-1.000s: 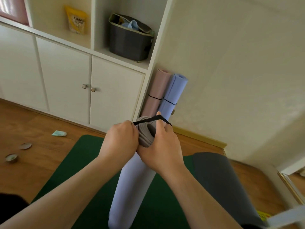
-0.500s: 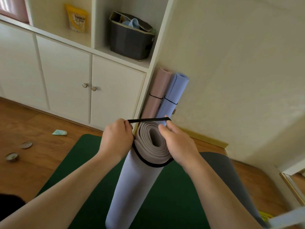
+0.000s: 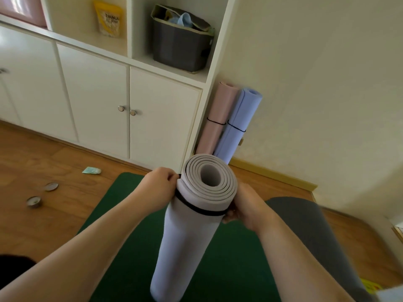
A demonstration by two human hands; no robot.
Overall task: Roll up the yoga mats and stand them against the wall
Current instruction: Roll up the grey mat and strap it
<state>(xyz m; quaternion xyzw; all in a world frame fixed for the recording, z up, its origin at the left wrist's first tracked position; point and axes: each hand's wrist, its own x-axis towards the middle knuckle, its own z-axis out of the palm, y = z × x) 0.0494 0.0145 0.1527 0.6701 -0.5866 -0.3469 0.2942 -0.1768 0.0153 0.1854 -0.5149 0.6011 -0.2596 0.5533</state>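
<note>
A rolled lavender yoga mat [image 3: 185,243] stands upright in front of me, its grey spiral end facing up. A black elastic band [image 3: 196,209] circles it a little below the top. My left hand [image 3: 159,189] pinches the band at the mat's left side. My right hand [image 3: 244,204] grips the band at the right side, fingers curled under it. A pink rolled mat [image 3: 216,120] and a light blue rolled mat [image 3: 238,123], each banded, lean upright in the corner against the wall [image 3: 316,83]. A green mat [image 3: 235,258] lies flat on the floor underneath.
A white cabinet [image 3: 98,101] with shelves stands at the left, holding a dark bin [image 3: 181,46] and a yellow bag [image 3: 109,18]. Two small round tins [image 3: 41,195] and a teal scrap [image 3: 91,170] lie on the wooden floor. A dark grey mat [image 3: 305,236] lies at my right.
The band was stretched over the mat's top end; both hands have pulled it down, and it now sits around the roll below the rim. The mat's open end is uncovered.
</note>
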